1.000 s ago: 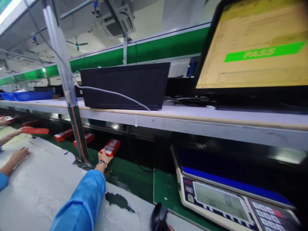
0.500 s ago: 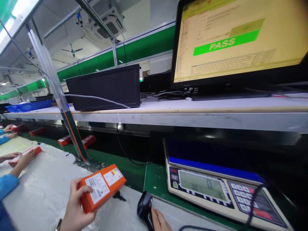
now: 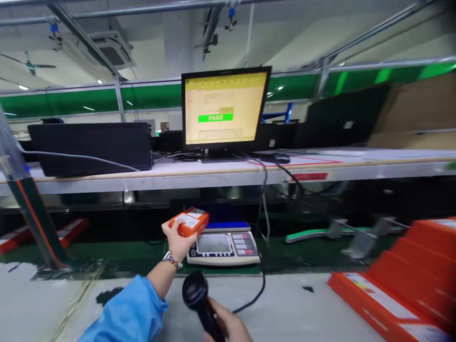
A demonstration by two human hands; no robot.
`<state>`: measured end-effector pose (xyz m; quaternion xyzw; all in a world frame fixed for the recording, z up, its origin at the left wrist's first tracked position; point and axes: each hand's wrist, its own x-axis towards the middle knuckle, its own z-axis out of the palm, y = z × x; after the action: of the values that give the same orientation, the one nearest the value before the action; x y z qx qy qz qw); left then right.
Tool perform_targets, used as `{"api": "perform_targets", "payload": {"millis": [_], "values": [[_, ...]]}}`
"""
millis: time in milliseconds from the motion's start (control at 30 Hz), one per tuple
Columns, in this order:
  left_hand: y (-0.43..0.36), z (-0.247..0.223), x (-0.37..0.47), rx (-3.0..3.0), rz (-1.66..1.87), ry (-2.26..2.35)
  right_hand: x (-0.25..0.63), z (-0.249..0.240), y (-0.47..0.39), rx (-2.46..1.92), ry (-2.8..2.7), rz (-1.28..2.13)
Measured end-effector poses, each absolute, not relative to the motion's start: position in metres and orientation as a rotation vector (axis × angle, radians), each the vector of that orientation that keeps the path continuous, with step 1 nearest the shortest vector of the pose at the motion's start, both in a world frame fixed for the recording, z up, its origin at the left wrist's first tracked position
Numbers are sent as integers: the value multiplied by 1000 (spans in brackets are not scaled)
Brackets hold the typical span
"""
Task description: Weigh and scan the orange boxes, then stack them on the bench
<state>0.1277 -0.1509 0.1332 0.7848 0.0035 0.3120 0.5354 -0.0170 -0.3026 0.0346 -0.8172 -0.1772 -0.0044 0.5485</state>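
My left hand holds a small orange box with a white label, raised just over the left edge of the weighing scale. The scale has a blue platform, a display and a keypad. My right hand grips a black handheld barcode scanner near the bottom edge, its head pointing up toward the box. A black cable runs from the scanner up to the shelf. The monitor on the shelf shows a green PASS bar.
A stack of orange boxes lies at the right on the white bench. More orange boxes sit on the green conveyor at the left. A black case and a slanted metal post stand at the left.
My view swung right and pulled back. My left hand picked an orange box off the conveyor and carried it right, up to the scale. My right hand lifted the scanner.
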Motion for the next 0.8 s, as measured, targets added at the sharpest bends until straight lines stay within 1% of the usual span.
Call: {"api": "perform_targets", "payload": {"millis": [100, 167, 300, 433, 600, 700, 800], "values": [[-178, 114, 147, 1875, 607, -30, -11, 83, -332, -1640, -250, -221], [-185, 105, 152, 1874, 491, -128, 1, 120, -346, -1543, -157, -296], [-163, 95, 145, 1838, 313, -372, 33, 176, -362, -1514, -34, -188], [-103, 78, 112, 1879, 305, -451, 59, 195, -369, -1564, -42, -41], [-30, 31, 67, 2006, 226, -368, 69, 204, -364, -1622, -99, -4], [-2, 7, 55, 2061, 129, -255, 67, 212, -356, -1652, -102, -19], [13, -2, 51, 2030, 78, -123, 64, 218, -348, -1684, -78, -24]]}}
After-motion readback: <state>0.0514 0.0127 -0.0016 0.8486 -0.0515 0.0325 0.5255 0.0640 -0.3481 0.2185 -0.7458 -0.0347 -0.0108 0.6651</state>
